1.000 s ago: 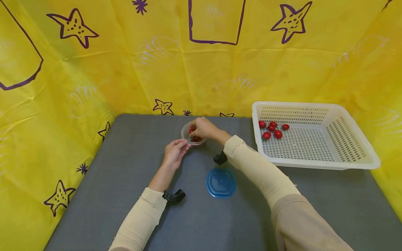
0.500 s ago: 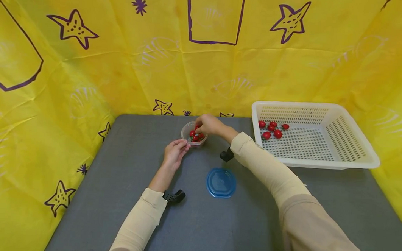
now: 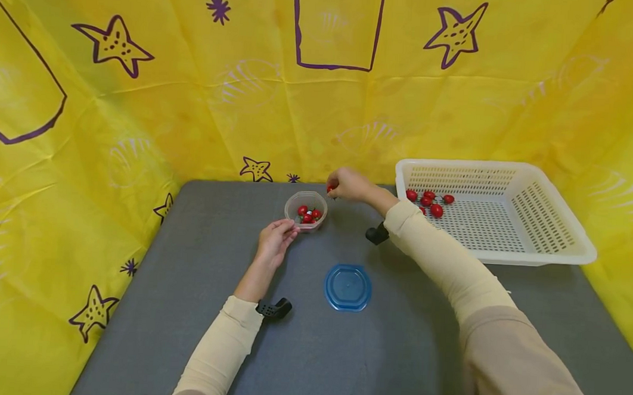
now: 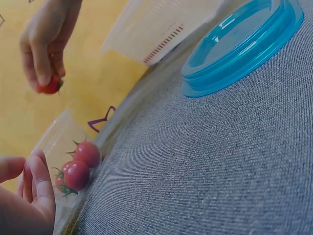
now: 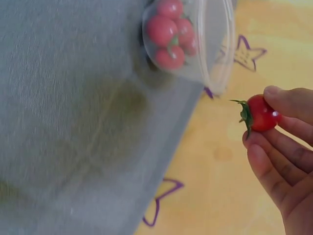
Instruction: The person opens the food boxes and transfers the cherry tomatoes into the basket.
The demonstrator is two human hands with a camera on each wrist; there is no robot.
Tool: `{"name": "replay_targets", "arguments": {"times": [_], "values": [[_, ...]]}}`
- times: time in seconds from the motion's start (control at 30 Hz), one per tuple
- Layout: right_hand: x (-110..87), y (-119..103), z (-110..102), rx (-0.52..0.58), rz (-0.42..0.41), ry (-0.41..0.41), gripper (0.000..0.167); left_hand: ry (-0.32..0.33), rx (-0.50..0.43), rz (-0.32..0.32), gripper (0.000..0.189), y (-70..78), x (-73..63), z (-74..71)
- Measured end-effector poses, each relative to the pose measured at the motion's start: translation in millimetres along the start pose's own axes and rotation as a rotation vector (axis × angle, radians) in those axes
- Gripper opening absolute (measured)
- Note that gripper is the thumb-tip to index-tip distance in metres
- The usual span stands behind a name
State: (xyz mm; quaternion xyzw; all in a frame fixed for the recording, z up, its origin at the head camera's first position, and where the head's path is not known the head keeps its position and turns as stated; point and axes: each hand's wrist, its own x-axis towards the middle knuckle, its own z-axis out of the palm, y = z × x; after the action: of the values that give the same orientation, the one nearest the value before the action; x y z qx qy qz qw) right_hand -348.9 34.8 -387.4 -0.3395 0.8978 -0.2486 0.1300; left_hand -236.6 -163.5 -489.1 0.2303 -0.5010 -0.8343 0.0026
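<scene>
A clear plastic container stands near the far edge of the table with several red cherry tomatoes inside. My left hand pinches its near-left rim between thumb and fingers. Up and to the right of the container, my right hand holds one cherry tomato between thumb and fingertips. The green stem end of that tomato shows in the right wrist view. From the left wrist, the right hand appears raised above the container with the tomato low in its fingers.
A white perforated basket stands at the back right, with several cherry tomatoes at its left end. A blue lid lies on the grey table in front of the container. Yellow patterned cloth hangs behind and at the sides.
My right hand has come up out of the container and moved right, carrying a cherry tomato. Tomatoes inside now show more fully. My left hand has stayed at the rim.
</scene>
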Motion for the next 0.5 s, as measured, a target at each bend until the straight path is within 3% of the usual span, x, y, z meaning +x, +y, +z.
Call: {"name": "replay_targets", "arguments": {"times": [0.23, 0.5], "values": [[-14.9, 17, -24, 0.031, 0.010, 0.083, 0.019, -0.016, 0.030, -0.028, 0.001, 3.7, -1.0, -1.7], [-30.0, 21, -58, -0.084, 0.031, 0.076, 0.021, -0.043, 0.037, -0.035, 0.004, 5.3, -1.3, -4.4]]}}
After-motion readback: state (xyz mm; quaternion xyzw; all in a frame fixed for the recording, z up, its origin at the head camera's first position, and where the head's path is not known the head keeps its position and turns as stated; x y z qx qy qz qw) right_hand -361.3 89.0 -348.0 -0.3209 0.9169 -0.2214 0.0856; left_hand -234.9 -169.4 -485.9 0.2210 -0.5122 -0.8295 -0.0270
